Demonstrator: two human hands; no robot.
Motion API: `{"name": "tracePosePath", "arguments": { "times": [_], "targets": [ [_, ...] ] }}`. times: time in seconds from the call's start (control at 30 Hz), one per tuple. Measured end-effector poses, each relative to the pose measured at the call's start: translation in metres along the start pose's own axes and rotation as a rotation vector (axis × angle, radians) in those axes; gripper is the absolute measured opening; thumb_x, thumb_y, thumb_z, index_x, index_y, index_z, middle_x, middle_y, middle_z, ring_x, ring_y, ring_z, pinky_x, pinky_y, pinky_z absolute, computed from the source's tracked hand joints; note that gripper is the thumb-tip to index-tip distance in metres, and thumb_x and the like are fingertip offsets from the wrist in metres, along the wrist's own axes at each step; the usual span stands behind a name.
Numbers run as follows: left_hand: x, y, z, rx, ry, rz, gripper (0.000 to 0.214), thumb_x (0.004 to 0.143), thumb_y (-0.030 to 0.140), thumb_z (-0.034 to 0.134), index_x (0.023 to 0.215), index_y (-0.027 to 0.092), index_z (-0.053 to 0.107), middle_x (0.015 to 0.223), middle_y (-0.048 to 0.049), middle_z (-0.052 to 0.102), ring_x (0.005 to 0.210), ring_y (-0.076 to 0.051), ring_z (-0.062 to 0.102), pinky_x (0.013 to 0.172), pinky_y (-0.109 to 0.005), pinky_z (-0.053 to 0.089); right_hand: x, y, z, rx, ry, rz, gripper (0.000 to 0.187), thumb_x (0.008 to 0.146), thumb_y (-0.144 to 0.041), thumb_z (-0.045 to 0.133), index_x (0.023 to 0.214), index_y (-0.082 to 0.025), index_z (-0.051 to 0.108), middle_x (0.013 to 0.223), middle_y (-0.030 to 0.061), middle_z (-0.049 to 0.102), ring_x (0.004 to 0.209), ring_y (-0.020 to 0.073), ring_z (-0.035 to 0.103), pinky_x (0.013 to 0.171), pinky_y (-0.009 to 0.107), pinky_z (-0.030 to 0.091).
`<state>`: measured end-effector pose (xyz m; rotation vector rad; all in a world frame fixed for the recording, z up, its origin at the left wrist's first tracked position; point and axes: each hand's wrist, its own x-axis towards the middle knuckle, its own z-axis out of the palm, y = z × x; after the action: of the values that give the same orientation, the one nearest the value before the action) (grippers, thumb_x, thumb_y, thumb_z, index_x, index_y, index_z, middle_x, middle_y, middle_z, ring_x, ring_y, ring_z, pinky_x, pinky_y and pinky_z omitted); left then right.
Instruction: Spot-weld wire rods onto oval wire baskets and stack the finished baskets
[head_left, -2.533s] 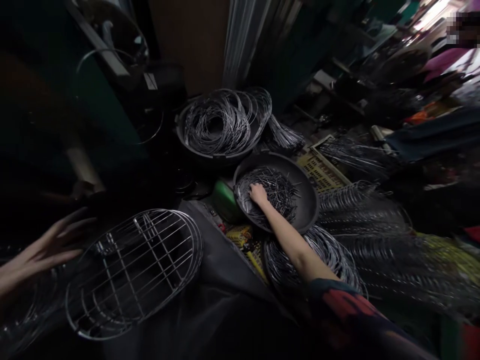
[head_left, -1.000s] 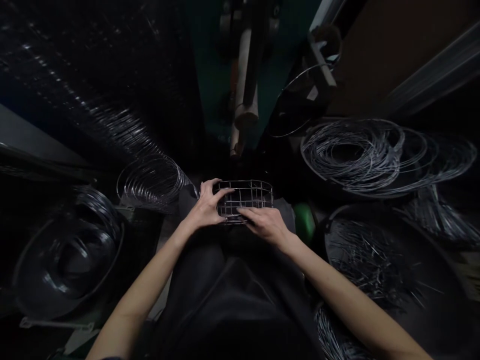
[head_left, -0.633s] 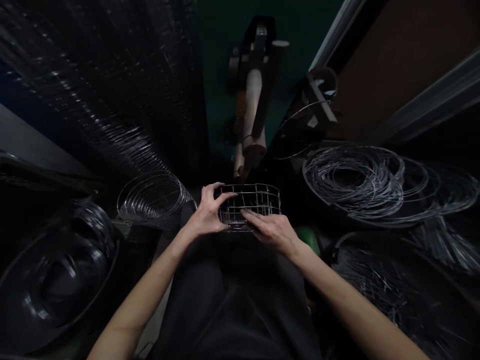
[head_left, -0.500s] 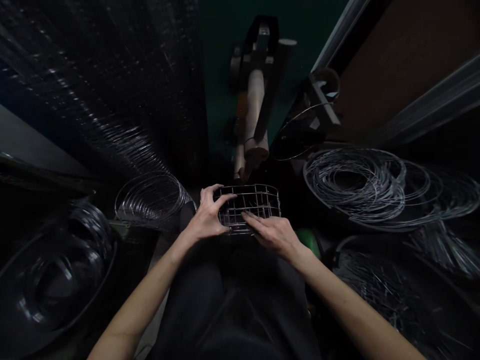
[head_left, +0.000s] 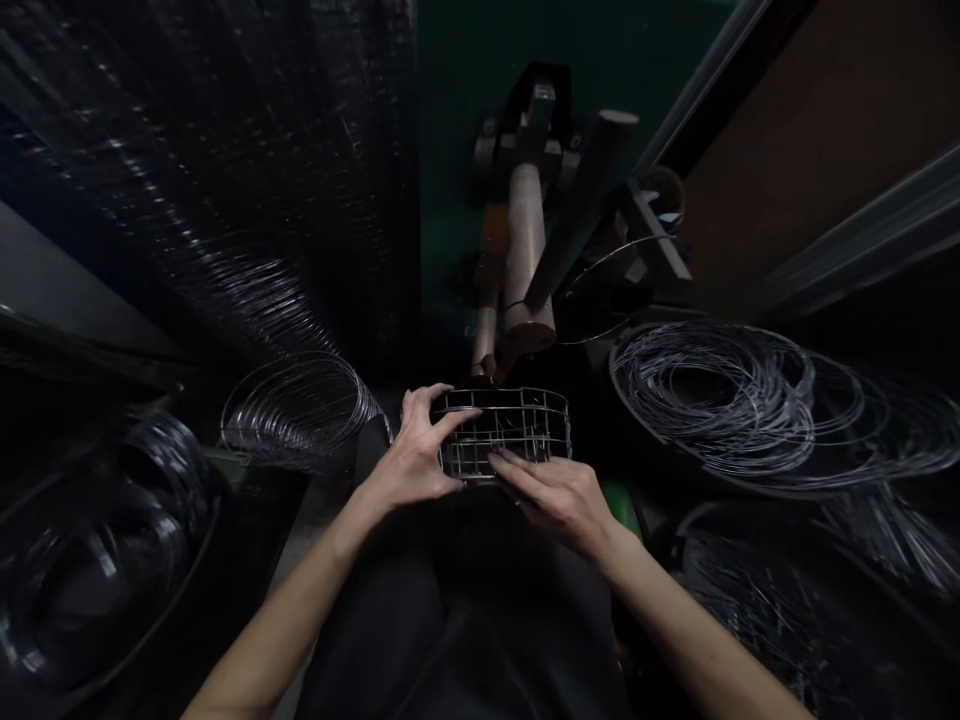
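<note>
A small wire basket [head_left: 536, 422] with rounded ends is between my hands, just above my lap. My left hand [head_left: 420, 448] grips its left end, fingers over the top wires and thumb at the lower edge. My right hand [head_left: 559, 492] lies against the basket's near right side, its fingers closed together at the lower wires; some of the fingers are hidden beneath. Just beyond the basket is a machine with a thick metal cylinder [head_left: 527, 240] and a thinner copper-tipped rod [head_left: 486, 330] beside it.
At right, a round tub holds wire rings [head_left: 712, 400]; below it are loose short wires [head_left: 780, 600]. Left are standing wire hoops [head_left: 296, 410] and a tub of coiled wire [head_left: 97, 570]. A slanted grey bar [head_left: 585, 200] crosses near the cylinder. Something green [head_left: 621, 508] shows beside my right wrist.
The whole view has shifted, so the machine and basket appear slightly lower and further right. Both hands keep nearly the same places on the basket.
</note>
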<state>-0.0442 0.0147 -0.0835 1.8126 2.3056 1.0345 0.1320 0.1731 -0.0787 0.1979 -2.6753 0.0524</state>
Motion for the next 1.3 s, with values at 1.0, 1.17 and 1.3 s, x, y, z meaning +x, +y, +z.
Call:
{"name": "tracePosePath", "arguments": {
  "times": [1.0,1.17,1.3],
  "targets": [
    [0.031,-0.016,-0.007,-0.058,-0.015,-0.014,0.076,0.057,0.035,0.084,0.125,0.021,0.055,0.13,-0.014,0.033,0.125,-0.035,0.034,0.107,-0.053,0.035,0.024,0.019,-0.001,-0.016,-0.102,0.087,0.036,0.086,-0.017,0.054,0.12,-0.025,0.065,0.116,0.0001,0.068,0.075,0.014,0.07,0.063,0.023,0.051],
    [0.035,-0.02,-0.01,-0.065,-0.051,-0.045,0.079,0.053,0.032,0.085,0.125,0.025,0.055,0.129,-0.012,0.033,0.124,-0.035,0.035,0.104,-0.054,0.039,0.026,0.02,-0.003,0.004,-0.163,0.137,0.042,0.083,-0.013,0.056,0.122,-0.028,0.064,0.114,0.0003,0.069,0.074,0.0139,0.069,0.061,0.023,0.049],
    [0.045,-0.025,-0.013,-0.077,-0.054,-0.049,0.08,0.053,0.039,0.086,0.125,0.026,0.055,0.13,-0.0114,0.033,0.124,-0.035,0.034,0.106,-0.054,0.038,0.034,0.025,0.0,-0.005,-0.117,0.191,0.037,0.085,-0.017,0.057,0.119,-0.03,0.065,0.111,-0.0012,0.071,0.076,0.0136,0.07,0.06,0.022,0.049]
  ]
}}
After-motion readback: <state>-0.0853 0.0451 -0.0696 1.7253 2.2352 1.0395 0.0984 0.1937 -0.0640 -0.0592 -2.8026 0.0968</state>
